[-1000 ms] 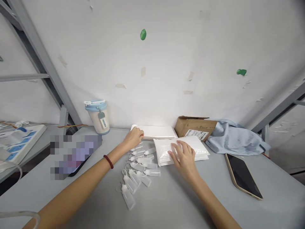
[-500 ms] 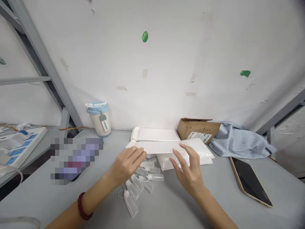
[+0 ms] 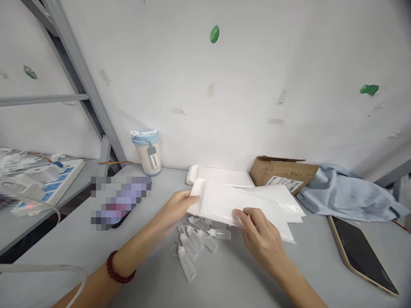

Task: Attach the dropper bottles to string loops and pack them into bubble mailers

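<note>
A white padded envelope (image 3: 218,200) with a bubbly surface is held up slightly tilted between my hands. My left hand (image 3: 178,211), a dark red bead bracelet on its wrist, grips the flap end with the thumb on top. At the near edge, my right hand (image 3: 261,235) has its thumb and bent fingers closed on the same envelope. Small clear squeeze bottles (image 3: 189,246) with loop-tied caps lie loosely below, partly hidden by the envelope. More white envelopes (image 3: 297,209) lie behind and to the right, and a stack (image 3: 226,175) rests against the wall.
An open cardboard box (image 3: 266,171) stands at the back right beside a crumpled blue cloth (image 3: 346,192). A phone (image 3: 359,256) lies at the right. A lidded cup (image 3: 147,154) stands back left, near a pixelated purple object (image 3: 125,203) and a power strip (image 3: 61,184).
The envelope has turned its broad face toward me and come nearer. My right hand has gone from spread fingers to gripping its edge. The view has shifted left.
</note>
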A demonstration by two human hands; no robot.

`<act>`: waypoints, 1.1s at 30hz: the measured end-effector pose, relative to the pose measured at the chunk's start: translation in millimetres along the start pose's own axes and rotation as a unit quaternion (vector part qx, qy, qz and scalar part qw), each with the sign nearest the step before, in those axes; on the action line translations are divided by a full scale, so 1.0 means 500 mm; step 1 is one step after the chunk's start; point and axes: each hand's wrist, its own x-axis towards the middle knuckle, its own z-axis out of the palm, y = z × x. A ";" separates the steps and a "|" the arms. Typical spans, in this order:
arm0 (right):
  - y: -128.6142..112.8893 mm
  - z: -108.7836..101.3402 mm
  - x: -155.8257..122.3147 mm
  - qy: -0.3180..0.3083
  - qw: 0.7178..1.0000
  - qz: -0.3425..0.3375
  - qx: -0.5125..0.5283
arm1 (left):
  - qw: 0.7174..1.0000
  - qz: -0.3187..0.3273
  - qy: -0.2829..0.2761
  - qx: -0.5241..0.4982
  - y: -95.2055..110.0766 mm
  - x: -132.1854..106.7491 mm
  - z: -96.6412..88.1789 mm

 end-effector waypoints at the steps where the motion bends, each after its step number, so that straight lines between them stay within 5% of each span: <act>1: -0.006 -0.003 0.002 -0.019 1.000 -0.003 0.013 | 0.999 -0.018 -0.038 -0.025 0.004 -0.004 0.000; 7: -0.038 -0.023 0.014 -0.142 0.988 -0.013 0.052 | 0.986 0.019 -0.167 0.022 0.002 -0.029 0.015; 14: -0.043 -0.019 0.007 -0.145 0.987 -0.027 0.062 | 0.977 0.029 -0.206 0.050 -0.014 -0.032 0.029; 25: -0.044 -0.020 0.009 -0.095 0.994 -0.031 0.049 | 0.991 0.028 -0.105 0.080 -0.038 -0.022 0.040; 33: -0.030 -0.014 0.012 -0.065 0.997 0.009 0.030 | 0.989 0.049 -0.055 0.132 -0.034 0.005 -0.003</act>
